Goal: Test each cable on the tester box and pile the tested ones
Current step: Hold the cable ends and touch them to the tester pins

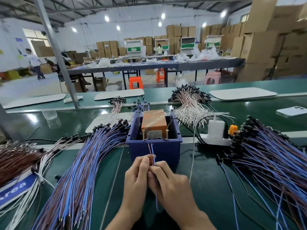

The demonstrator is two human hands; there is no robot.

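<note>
My left hand [135, 181] and my right hand [171, 185] meet in front of the blue bin [154, 150] and together pinch one cable [152, 151], a red wire and a blue wire standing upright. The wire tips point up toward two brass pins [143, 136] at the front of the orange tester box [153, 124] inside the bin. The tips stay a little below the pins. A large fan of blue and brown cables [79, 171] lies to the left, and another pile [272, 163] lies to the right.
A white power strip [216, 138] with plugs sits right of the bin. A bundle of pink and white cables [189, 103] lies behind it, a phone [292, 111] at far right. Brown cables [15, 160] lie at far left. Other people work at tables beyond.
</note>
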